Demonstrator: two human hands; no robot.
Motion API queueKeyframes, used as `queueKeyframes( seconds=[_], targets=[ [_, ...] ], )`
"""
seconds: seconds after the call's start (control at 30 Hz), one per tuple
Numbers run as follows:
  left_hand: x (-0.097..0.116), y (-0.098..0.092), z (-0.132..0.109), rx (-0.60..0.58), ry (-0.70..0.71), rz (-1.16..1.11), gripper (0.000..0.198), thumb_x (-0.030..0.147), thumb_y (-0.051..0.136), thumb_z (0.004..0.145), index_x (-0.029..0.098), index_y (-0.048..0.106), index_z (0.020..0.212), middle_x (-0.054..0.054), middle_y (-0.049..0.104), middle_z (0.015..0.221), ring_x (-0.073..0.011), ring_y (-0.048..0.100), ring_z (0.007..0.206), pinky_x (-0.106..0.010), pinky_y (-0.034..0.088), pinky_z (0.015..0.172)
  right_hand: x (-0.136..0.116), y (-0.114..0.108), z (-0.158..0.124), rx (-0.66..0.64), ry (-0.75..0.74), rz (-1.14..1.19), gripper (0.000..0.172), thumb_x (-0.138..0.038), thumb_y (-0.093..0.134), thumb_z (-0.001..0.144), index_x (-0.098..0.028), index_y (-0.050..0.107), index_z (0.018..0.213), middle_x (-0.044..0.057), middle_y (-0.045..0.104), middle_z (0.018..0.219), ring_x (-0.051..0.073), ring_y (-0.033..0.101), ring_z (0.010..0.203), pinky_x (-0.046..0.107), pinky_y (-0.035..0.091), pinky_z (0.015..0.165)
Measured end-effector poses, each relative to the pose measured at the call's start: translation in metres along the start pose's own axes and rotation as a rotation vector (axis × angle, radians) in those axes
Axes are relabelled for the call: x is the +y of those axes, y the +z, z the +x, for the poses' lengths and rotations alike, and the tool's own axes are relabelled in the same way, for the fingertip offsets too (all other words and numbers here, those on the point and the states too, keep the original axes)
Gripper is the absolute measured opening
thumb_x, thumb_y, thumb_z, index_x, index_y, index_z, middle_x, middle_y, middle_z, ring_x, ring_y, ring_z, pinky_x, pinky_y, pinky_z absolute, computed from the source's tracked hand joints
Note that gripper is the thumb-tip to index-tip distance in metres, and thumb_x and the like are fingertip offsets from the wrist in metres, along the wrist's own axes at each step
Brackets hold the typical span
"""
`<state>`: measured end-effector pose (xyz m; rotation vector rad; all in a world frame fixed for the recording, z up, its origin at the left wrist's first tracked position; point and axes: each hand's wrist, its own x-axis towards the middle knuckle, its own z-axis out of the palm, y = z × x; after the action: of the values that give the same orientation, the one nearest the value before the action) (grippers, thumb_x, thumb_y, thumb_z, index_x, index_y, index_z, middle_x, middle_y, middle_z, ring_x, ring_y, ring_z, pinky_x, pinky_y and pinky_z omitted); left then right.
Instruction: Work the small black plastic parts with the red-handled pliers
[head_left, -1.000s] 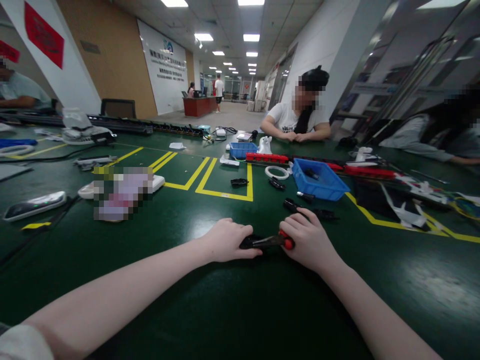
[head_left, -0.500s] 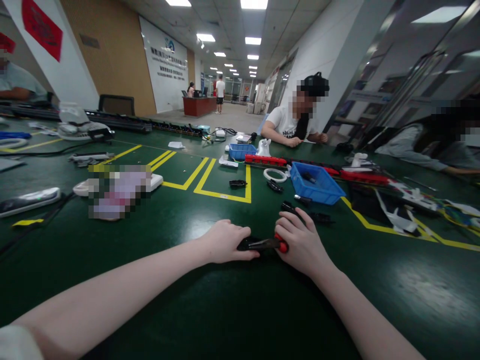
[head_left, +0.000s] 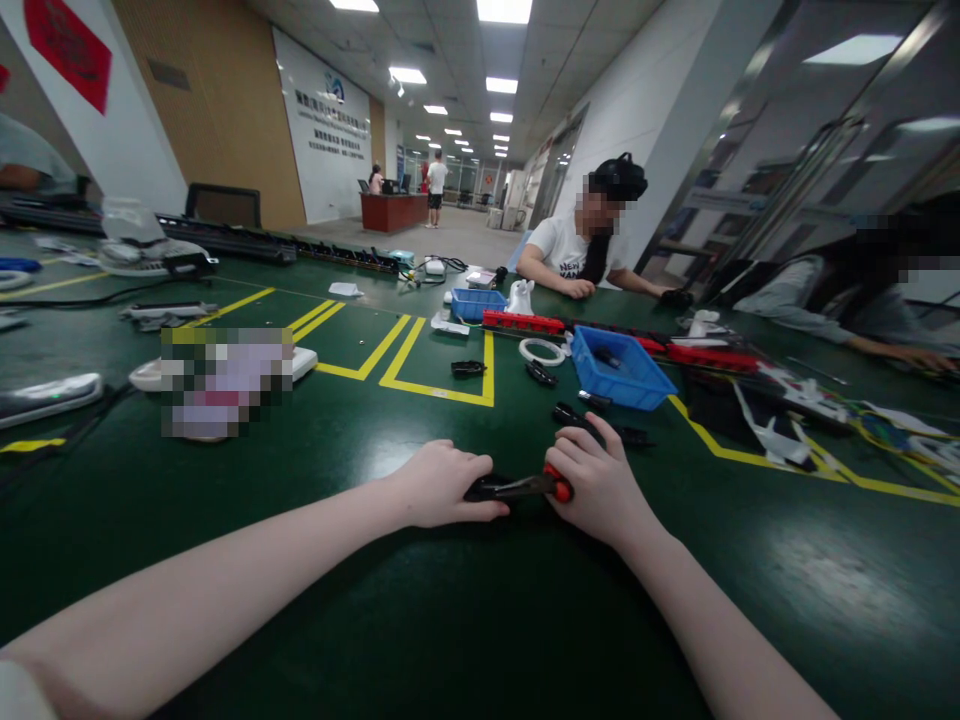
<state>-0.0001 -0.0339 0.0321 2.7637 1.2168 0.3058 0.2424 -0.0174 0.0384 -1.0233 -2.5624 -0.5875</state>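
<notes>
My right hand (head_left: pixel 600 485) is closed round the red handles of a pair of scissors (head_left: pixel 527 487), whose metal blades point left. My left hand (head_left: pixel 442 484) pinches a small black part (head_left: pixel 480 488) between thumb and fingers, low over the green table. The scissor tips meet this part; whether they are inside it or only against it I cannot tell. Beyond my right knuckles lie black plastic pieces (head_left: pixel 636 438). Another black piece (head_left: pixel 468 369) rests inside a yellow taped outline.
A blue bin (head_left: pixel 621 370) with a dark item inside stands beyond my right hand, beside a roll of white tape (head_left: pixel 542 351). Red rails (head_left: pixel 523 321) lie behind. To the left is a blurred-out phone (head_left: pixel 229 390). A co-worker (head_left: pixel 574 255) sits across the table (head_left: pixel 420 620).
The whole view has shifted slightly left. My hands and the scissors keep nearly the same pose. Across the table, the co-worker's arm now reaches out to the right along the tabletop.
</notes>
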Motion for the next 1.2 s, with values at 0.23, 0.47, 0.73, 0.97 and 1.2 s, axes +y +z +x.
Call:
queueKeyframes(
  seconds=[0.23, 0.47, 0.73, 0.97, 1.2],
  targets=[
    [0.000, -0.001, -0.001, -0.006, -0.004, -0.025, 0.045, 0.064, 0.049, 0.089, 0.019, 0.056, 0.084, -0.002, 0.064, 0.071, -0.0190, 0.061, 0.063, -0.028, 0.040, 0.061, -0.003, 0.000, 0.000, 0.025, 0.030, 0.007, 0.009, -0.019, 0.058, 0.075, -0.022, 0.061, 0.083, 0.004, 0.069, 0.088, 0.025, 0.059, 0.103, 0.051, 0.024, 0.113],
    [-0.002, 0.002, -0.001, 0.007, 0.000, -0.030, 0.043, 0.062, 0.051, 0.088, 0.019, 0.056, 0.083, -0.001, 0.063, 0.071, -0.0188, 0.061, 0.063, -0.028, 0.040, 0.063, -0.007, 0.001, 0.001, -0.014, 0.001, 0.016, 0.010, -0.020, 0.059, 0.075, -0.023, 0.061, 0.084, 0.004, 0.069, 0.089, 0.025, 0.058, 0.105, 0.049, 0.023, 0.114],
    [-0.001, 0.002, -0.001, 0.013, 0.006, -0.035, 0.043, 0.062, 0.051, 0.088, 0.019, 0.056, 0.083, -0.001, 0.063, 0.071, -0.0177, 0.060, 0.061, -0.028, 0.040, 0.061, -0.010, -0.001, 0.003, -0.028, -0.018, 0.031, 0.006, -0.018, 0.060, 0.074, -0.022, 0.061, 0.077, 0.003, 0.066, 0.080, 0.023, 0.059, 0.095, 0.046, 0.022, 0.115],
    [0.000, 0.001, -0.001, -0.007, 0.006, -0.002, 0.043, 0.062, 0.051, 0.088, 0.019, 0.055, 0.084, -0.002, 0.064, 0.072, -0.0190, 0.061, 0.064, -0.028, 0.041, 0.063, -0.005, 0.004, 0.005, 0.000, -0.054, 0.027, 0.004, -0.018, 0.060, 0.072, -0.022, 0.058, 0.073, 0.002, 0.063, 0.075, 0.020, 0.059, 0.088, 0.045, 0.022, 0.116],
    [0.000, 0.000, -0.001, -0.007, -0.010, -0.020, 0.045, 0.063, 0.048, 0.090, 0.019, 0.057, 0.086, -0.002, 0.064, 0.072, -0.0184, 0.060, 0.063, -0.028, 0.040, 0.062, 0.006, 0.003, 0.000, 0.012, -0.042, 0.003, 0.005, -0.018, 0.062, 0.071, -0.021, 0.058, 0.073, 0.001, 0.065, 0.076, 0.021, 0.060, 0.090, 0.045, 0.023, 0.115]
  ],
)
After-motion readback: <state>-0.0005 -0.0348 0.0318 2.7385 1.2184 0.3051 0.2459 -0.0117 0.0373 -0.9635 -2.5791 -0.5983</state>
